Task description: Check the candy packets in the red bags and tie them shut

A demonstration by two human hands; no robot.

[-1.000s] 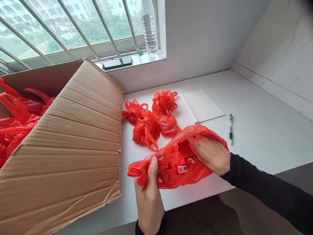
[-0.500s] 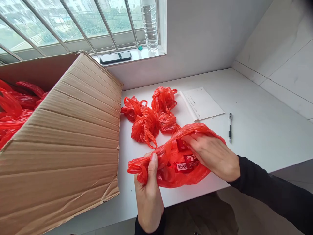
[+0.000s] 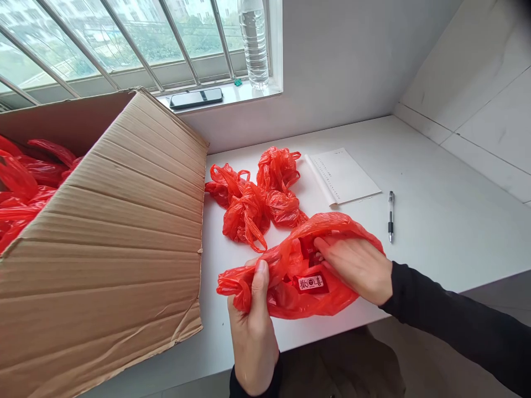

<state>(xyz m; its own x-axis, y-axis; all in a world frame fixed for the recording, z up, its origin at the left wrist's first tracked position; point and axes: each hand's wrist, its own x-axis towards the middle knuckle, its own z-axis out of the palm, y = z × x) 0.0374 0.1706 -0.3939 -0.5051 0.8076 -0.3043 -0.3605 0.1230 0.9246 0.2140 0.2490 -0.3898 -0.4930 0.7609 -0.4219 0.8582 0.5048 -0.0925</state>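
Observation:
A red plastic bag (image 3: 286, 301) lies open at the near edge of the white table (image 3: 435, 221). My left hand (image 3: 254, 326) pinches its bunched left rim, thumb on top. My right hand (image 3: 357, 265) reaches into the bag's mouth, fingers curled among small red packets; one packet with a white label (image 3: 311, 283) shows through the plastic. Whether those fingers hold a packet is hidden.
Several tied red bags (image 3: 257, 196) sit just behind. A big cardboard box (image 3: 120, 232) full of red bags stands at left. A sheet of paper (image 3: 342, 176) and a pen (image 3: 390, 215) lie at right. On the windowsill are a phone (image 3: 196, 98) and a water bottle (image 3: 254, 41).
My right hand has shifted inside the bag, pushing down and slightly right. The labelled packet now lies flatter and lower. My left hand keeps its hold.

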